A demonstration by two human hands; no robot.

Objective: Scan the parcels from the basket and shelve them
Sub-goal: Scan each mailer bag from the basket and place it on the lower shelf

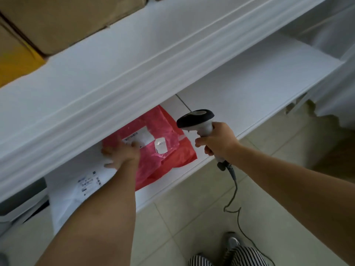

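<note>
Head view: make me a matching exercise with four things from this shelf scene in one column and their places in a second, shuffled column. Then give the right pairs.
Things
1. red parcel
2. barcode scanner
3. cardboard box
4. white parcel

Places
A. gripped in the right hand
B. on the upper shelf, top left
C. on the lower shelf, under the left hand
D. on the lower shelf, left of the red one

Pairs: 1-C, 2-A, 3-B, 4-D
</note>
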